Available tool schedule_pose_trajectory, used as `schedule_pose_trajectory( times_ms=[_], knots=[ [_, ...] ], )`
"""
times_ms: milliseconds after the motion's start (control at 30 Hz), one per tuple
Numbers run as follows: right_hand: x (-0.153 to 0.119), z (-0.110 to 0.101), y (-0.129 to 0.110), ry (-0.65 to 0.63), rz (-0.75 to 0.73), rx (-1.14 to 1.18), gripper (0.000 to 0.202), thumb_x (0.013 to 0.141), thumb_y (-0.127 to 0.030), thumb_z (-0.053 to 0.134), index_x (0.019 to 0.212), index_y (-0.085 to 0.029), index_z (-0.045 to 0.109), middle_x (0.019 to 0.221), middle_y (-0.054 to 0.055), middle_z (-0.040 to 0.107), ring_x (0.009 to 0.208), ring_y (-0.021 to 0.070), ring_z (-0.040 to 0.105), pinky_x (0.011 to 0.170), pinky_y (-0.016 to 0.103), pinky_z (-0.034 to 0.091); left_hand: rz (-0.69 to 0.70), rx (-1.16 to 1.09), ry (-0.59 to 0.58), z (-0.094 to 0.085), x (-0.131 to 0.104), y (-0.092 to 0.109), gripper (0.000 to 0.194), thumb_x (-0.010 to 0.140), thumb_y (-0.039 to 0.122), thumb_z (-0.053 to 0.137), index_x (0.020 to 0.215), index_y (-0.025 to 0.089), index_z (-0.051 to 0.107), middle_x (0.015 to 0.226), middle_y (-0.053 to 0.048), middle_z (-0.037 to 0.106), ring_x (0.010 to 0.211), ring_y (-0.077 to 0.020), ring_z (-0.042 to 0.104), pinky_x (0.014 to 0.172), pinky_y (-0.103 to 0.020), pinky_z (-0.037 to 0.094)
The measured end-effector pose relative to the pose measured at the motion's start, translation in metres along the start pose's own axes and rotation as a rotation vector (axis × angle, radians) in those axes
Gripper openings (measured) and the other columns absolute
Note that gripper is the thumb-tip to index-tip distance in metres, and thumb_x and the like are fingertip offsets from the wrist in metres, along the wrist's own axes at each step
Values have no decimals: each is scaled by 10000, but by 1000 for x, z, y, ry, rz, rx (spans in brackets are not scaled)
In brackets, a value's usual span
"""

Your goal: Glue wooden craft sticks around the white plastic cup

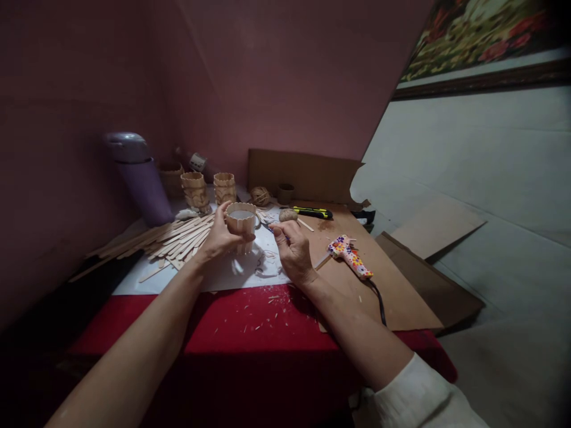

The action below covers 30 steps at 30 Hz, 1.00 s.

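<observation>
A small round cup faced with short wooden stick pieces (241, 224) is held upright above the white paper. My left hand (222, 236) wraps round its left side, with the thumb across the front. Just right of the cup, my right hand (292, 246) pinches a thin, dark, pointed tool (267, 227), whose tip reaches toward the cup's right side. The exact kind of tool is too small to tell. Wooden sticks (187, 238) lie fanned in a pile left of my left hand.
Behind stand wooden cups (224, 187), a purple bottle (145, 190), a twine ball (260, 196) and a cardboard sheet (303, 177). A yellow-black cutter (312, 212) and a patterned glue gun (350, 257) lie on the brown board (388, 291) at right. Scraps dot the red cloth (250, 327).
</observation>
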State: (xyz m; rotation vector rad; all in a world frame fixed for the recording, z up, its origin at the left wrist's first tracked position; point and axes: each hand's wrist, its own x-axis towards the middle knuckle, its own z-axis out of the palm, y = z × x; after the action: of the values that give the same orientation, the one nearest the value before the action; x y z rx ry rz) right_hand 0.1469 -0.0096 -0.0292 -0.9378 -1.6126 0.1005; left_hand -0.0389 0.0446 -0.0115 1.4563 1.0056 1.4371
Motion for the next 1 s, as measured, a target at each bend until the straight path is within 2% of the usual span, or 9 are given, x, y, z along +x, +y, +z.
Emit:
schedule_pose_trajectory(
  times_ms=[100,200,333,433,533,667,800,1000],
  knots=[
    [0,0,-1,-14,-12,-16,275,1020,-381,497,970,-221,715,930,63,682,913,203,645,831,355,523,8,24,-4,-3,4,-4,954,342,206,879,1201,220,466,1097,-59,592,1066,-280,585,899,-363,494],
    [-1,0,-1,-24,-2,-8,282,1020,-379,497,981,-210,720,943,76,684,922,210,648,838,370,526,-22,39,-30,-10,6,-8,958,391,171,824,1281,210,471,1048,-52,593,1051,-285,586,892,-365,501],
    [-3,0,0,-32,13,-13,296,1019,-393,496,990,-212,728,942,76,682,921,213,647,834,375,533,-15,-17,-89,-10,5,-9,1060,399,178,849,1377,220,446,1190,-86,591,1163,-319,565,996,-413,469],
    [-2,0,0,-46,-4,-42,299,1024,-392,482,1033,-230,733,966,71,681,941,208,650,856,369,536,23,-12,-74,-4,1,-5,1040,381,220,911,1330,214,486,1237,-99,585,1208,-328,549,1033,-430,447],
    [5,0,-2,-81,-54,-83,295,1027,-356,466,1131,-263,726,1062,79,686,1018,218,640,912,389,530,26,-12,-42,1,-3,0,876,395,204,912,1186,206,537,1120,-70,618,1094,-287,597,935,-385,494],
    [19,3,-7,-146,-193,-150,333,1010,-262,478,1267,-308,684,1210,71,693,1126,248,592,1012,460,476,-12,-28,-39,1,-6,-2,725,414,166,891,1056,199,555,974,-22,637,894,-210,618,781,-314,504],
    [25,10,-8,-244,-305,-205,377,1000,-232,492,1333,-310,651,1285,50,694,1185,269,541,1059,493,431,-6,-59,-83,-2,-4,-10,705,454,168,874,1082,205,557,964,-13,651,829,-183,614,719,-288,490],
    [20,16,-2,-289,-304,-265,463,989,-214,470,1439,-251,569,1295,85,675,1197,292,508,1048,493,432,-12,-78,-86,0,-3,-10,722,417,160,879,1054,190,540,951,-19,654,835,-188,610,725,-288,488]
  ],
)
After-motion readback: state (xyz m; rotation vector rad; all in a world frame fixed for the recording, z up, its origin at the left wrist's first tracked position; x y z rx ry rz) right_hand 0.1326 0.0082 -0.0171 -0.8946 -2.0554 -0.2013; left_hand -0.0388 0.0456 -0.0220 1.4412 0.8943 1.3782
